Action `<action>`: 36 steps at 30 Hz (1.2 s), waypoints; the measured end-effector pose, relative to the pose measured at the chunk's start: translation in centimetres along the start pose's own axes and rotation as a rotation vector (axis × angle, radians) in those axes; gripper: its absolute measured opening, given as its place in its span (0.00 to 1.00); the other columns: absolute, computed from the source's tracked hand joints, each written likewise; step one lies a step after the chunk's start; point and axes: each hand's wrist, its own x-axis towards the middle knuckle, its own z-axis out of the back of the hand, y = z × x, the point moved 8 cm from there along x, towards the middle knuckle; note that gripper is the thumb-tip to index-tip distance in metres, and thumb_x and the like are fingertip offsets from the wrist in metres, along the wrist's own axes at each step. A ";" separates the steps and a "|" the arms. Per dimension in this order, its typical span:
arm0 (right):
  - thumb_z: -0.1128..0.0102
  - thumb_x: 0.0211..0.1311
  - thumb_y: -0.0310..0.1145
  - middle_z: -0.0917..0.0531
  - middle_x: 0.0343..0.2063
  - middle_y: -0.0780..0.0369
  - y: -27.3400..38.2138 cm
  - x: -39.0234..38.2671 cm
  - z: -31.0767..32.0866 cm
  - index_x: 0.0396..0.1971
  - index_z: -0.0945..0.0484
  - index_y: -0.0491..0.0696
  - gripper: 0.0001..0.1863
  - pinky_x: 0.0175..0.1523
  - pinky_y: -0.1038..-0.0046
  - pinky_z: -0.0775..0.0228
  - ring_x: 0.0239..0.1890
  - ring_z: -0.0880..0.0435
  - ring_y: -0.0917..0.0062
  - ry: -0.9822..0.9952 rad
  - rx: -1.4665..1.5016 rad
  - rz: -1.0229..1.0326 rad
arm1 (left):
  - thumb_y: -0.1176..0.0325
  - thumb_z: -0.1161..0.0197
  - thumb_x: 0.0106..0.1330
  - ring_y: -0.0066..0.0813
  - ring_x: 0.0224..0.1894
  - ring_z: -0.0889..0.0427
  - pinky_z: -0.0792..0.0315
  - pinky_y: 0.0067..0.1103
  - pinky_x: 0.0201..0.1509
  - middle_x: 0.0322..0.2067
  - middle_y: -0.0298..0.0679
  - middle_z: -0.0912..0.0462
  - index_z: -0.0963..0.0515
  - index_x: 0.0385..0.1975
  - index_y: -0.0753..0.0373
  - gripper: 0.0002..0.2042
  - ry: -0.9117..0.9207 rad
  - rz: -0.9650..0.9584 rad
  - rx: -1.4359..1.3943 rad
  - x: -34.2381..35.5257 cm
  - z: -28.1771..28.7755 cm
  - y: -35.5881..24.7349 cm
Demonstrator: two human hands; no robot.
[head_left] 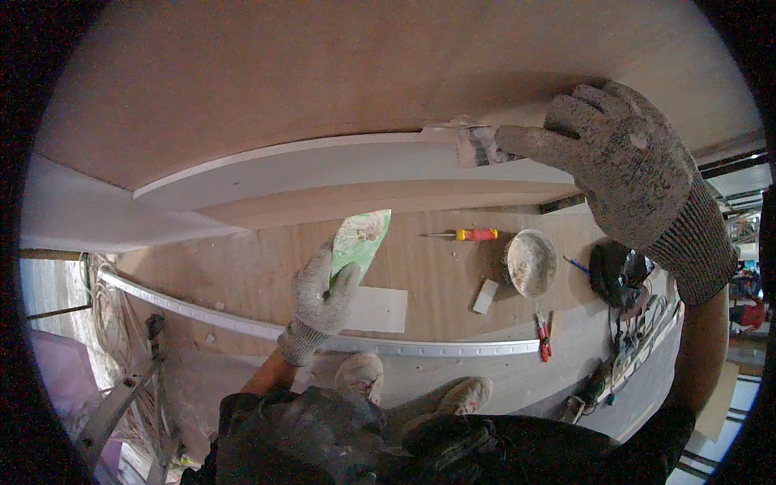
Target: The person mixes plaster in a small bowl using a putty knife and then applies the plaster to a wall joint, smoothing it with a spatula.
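My left hand, in a grey knit work glove, grips a green plastic spreader with pale putty smeared on its face. Up at the right, my right hand wears a dusty glove of the same sort. Its fingers are bent around a putty knife whose smeared blade rests against the edge of a long white trim strip. Most of this knife's handle is hidden by the glove. A ridge of putty shows at the strip's top edge, beside the blade. Above it spreads a large brownish panel.
On the wooden surface below lie a red-and-yellow screwdriver, a bowl of putty, a small white block, a white sheet and red-handled pliers. A perforated metal strip crosses near my shoes. Cables and a black bag sit at right; a ladder stands lower left.
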 end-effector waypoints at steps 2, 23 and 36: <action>0.37 0.52 0.21 0.19 0.46 0.58 -0.2 0.4 -0.4 0.62 0.19 0.60 0.34 0.71 0.54 0.32 0.56 0.20 0.60 0.015 0.039 -0.001 | 0.75 0.35 0.71 0.26 0.44 0.13 0.20 0.25 0.50 0.44 0.44 0.11 0.22 0.61 0.68 0.19 0.020 0.015 0.038 -0.3 0.5 -0.2; 0.34 0.47 0.19 0.19 0.40 0.57 -5.4 -5.3 -2.2 0.58 0.17 0.59 0.34 0.65 0.57 0.26 0.50 0.18 0.61 0.209 -0.039 -0.131 | 0.75 0.33 0.68 0.27 0.37 0.14 0.21 0.25 0.42 0.38 0.47 0.12 0.20 0.56 0.71 0.17 0.050 -0.036 0.105 -0.2 -1.5 0.1; 0.39 0.60 0.22 0.18 0.43 0.56 -9.4 -10.1 -2.4 0.59 0.18 0.56 0.26 0.64 0.60 0.26 0.52 0.18 0.61 0.146 -0.017 -0.133 | 0.77 0.34 0.67 0.30 0.36 0.15 0.23 0.27 0.41 0.35 0.46 0.13 0.19 0.53 0.70 0.14 0.103 0.038 0.334 -0.1 -2.7 -0.5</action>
